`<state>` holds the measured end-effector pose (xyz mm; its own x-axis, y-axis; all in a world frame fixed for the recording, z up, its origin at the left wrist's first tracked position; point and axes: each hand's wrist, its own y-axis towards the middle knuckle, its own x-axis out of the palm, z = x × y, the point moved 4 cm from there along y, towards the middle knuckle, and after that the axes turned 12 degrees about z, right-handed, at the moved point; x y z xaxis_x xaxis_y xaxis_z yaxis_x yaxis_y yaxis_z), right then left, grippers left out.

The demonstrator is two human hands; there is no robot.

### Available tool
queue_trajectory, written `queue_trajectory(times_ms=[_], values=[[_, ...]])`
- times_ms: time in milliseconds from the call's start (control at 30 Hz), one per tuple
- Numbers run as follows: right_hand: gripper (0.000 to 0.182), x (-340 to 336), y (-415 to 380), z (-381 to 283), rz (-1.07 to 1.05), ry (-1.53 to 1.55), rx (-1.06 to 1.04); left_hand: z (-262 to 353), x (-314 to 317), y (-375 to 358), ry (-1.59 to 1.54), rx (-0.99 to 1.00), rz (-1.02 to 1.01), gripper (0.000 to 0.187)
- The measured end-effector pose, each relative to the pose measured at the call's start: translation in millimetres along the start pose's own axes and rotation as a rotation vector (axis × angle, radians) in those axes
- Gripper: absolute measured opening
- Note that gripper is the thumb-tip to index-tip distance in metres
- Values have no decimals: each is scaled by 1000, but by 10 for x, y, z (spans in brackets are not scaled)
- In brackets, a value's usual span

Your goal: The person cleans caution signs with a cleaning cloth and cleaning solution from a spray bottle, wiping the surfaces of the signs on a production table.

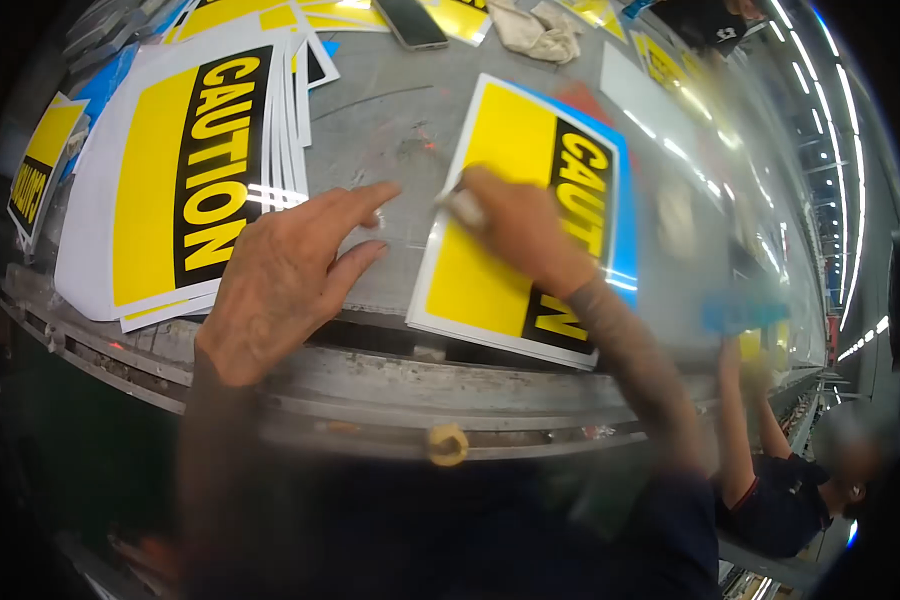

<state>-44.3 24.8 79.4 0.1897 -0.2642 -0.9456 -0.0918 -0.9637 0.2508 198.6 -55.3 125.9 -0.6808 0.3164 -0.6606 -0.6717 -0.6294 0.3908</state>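
My left hand [285, 260] is open, thumb and fingers apart, in front of the right edge of a stack of yellow, black and white CAUTION signs [145, 190]. My right hand [520, 225] is closed and blurred over the left part of another CAUTION sign stack [490, 130]. A small whitish thing [462, 207] shows at its fingers, too smeared to name. Blue sheeting [627, 215] sticks out past this stack's right side. Between the two stacks lies the bare grey tabletop [390, 130].
A phone [410, 22] and a crumpled cloth glove [535, 32] lie at the back. More CAUTION signs [45, 165] stand at the far left. A metal rail [370, 385] runs along the front edge. At right, a co-worker [785, 500] reaches over the table.
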Motion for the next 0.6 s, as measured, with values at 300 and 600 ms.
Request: queue_trajectory(times_ms=[300, 600], values=[[25, -55, -267, -242, -31, 241, -292, -8, 18, 48, 40, -128, -49, 10], [29, -61, -381, -444, -205, 429, -396, -59, 71, 79, 42, -188, -71, 11]])
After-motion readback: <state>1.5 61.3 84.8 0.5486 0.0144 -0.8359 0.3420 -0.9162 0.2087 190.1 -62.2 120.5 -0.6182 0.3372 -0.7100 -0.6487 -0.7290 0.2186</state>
